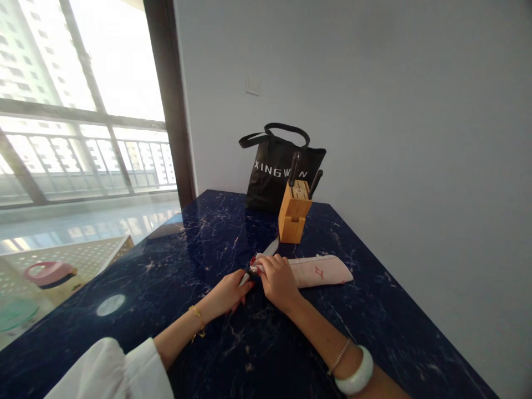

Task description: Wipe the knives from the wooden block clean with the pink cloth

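My left hand (235, 291) is closed round the dark handle of a kitchen knife (271, 247), whose blade points away toward the block. My right hand (277, 280) is closed on a bunched end of a pale pink cloth (320, 270) and presses it against the knife near the handle. The rest of the cloth lies folded flat on the table to the right of that hand. Just beyond the blade tip stands a wooden knife block (293, 216) with two black-handled knives in it. My right fingertips are partly hidden by the cloth.
A black tote bag (270, 188) stands behind the block against the wall. The dark blue marbled table (199, 233) has its edges at left and right. Beyond the left edge are a perforated cream basket (93, 252) and a pink-lidded container (50, 272).
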{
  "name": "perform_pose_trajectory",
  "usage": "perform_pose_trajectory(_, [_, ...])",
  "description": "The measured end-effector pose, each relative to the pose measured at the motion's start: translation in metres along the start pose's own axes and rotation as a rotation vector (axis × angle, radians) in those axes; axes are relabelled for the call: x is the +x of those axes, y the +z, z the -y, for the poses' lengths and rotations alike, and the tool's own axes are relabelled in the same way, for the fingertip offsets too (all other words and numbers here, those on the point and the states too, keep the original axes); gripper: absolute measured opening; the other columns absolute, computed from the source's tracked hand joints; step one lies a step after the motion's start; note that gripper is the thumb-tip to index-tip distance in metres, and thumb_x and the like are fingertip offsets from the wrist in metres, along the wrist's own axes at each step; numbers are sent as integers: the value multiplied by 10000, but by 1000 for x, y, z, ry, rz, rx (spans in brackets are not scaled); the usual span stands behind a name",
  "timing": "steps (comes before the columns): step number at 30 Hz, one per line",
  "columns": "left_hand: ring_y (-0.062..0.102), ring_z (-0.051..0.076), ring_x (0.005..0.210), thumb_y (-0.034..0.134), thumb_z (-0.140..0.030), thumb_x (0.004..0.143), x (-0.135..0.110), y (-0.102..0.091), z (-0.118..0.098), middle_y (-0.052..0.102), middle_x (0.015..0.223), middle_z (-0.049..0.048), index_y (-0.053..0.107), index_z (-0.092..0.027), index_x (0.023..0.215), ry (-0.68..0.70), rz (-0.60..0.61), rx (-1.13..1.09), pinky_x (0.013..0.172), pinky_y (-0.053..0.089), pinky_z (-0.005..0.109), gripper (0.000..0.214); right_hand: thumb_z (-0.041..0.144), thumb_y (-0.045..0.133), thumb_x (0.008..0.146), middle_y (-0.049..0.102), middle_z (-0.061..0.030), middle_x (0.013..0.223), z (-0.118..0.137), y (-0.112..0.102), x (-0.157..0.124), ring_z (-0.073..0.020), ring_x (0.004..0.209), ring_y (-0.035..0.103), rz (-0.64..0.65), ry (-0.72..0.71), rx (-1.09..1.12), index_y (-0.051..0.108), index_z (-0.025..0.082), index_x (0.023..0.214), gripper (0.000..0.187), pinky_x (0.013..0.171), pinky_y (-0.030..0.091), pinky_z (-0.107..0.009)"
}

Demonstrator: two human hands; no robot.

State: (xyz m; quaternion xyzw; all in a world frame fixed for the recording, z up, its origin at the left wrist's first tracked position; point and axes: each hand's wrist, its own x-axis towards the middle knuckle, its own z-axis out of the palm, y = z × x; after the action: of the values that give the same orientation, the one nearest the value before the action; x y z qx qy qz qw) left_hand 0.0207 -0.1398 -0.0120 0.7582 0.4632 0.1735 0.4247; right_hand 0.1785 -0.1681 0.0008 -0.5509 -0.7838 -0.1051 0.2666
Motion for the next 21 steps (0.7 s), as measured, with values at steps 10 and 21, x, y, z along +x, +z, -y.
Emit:
perform_pose_trajectory(10, [441,85,331,390,-448,774,-4,1,0,558,581,-22,423,-189,797,18,-21,15,289,312,175,262,221,395,867,576,-59,924,-14,-4,1,-182,822,447,-101,70,-47,531,192,986,182,709,283,-305])
perform_pose_trajectory(21, [448,87,360,452,-393,743,-6,1,0,523,542,-38,493,-169,807,75,-45,4,336,331,181,237,279,399,875,576,-54,872,-1,-10,1,-180,839,456,-71,-59,-92,559,209,967,197,711,269,-311])
